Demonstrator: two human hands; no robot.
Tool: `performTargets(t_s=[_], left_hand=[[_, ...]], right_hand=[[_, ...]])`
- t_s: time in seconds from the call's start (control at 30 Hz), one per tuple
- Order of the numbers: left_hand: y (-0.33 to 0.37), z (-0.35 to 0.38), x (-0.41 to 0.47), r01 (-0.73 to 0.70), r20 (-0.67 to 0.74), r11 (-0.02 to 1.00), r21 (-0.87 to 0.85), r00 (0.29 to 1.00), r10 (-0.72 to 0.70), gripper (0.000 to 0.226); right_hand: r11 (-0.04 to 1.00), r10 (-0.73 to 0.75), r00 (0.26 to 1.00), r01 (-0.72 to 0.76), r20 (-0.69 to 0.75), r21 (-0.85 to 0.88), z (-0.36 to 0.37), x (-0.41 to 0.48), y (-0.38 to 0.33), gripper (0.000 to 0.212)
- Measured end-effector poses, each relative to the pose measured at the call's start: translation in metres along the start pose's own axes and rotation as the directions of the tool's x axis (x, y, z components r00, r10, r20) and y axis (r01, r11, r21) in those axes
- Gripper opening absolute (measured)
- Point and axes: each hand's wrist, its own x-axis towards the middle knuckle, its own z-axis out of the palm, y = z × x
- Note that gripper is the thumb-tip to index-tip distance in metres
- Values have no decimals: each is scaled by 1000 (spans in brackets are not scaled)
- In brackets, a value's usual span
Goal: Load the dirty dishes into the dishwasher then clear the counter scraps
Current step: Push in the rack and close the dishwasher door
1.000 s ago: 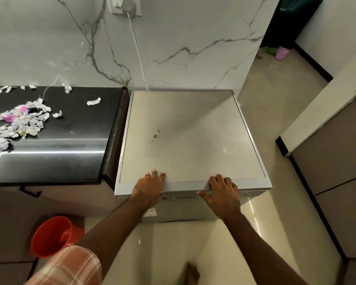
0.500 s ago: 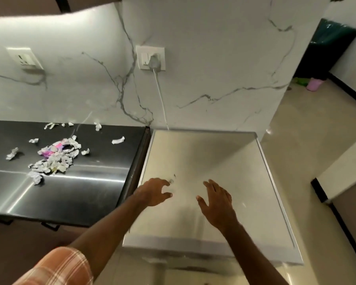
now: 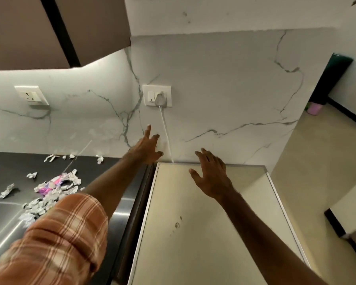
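The dishwasher [image 3: 214,233] shows only its flat pale top, to the right of the dark counter [image 3: 12,219]. A heap of crumpled paper scraps [image 3: 49,192] lies on the counter's left part, with single scraps near the wall. My left hand [image 3: 147,147] reaches up in front of the marble wall, fingers spread, holding nothing, below the wall socket [image 3: 157,95] with its plug. My right hand [image 3: 211,174] hovers over the dishwasher's back edge with straight, spread fingers, also empty. No dishes are in view.
A white cable [image 3: 165,130] runs from the plug down behind the dishwasher. A second socket [image 3: 31,95] sits on the wall at left. Brown wall cabinets [image 3: 56,27] hang overhead. A beige floor passage opens at right, with a pink object [image 3: 314,109] far back.
Both hands left the dishwasher's front edge and rose toward the wall. The left hand now reaches up near the cable. The view tilted upward, hiding the dishwasher's front and the red bucket.
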Motion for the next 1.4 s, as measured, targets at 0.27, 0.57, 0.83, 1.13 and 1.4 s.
performTargets(t_s=[0.27,0.57,0.83,1.13,1.4], left_hand=[[-27,-49,67,-61,-1,976,209,998,62,73],[-34,-50,107,-78,-4,969,233,997,81,63],[-26,50,40,-158,171,978,140,976,133,87],[-10,225,-170,-101,530,994,35,845,68,105],[-9,274,-291,46,396,998,-32,918,-29,75]], right_hand=[[1000,-8,999,9,-41,11,2,41,-8,68],[998,51,998,-52,20,39,29,51,7,69],[977,215,936,-206,278,-63,68,2,34,77],[940,341,456,-171,822,-294,126,-117,59,142],[942,330,501,-129,800,-309,126,-136,55,146]])
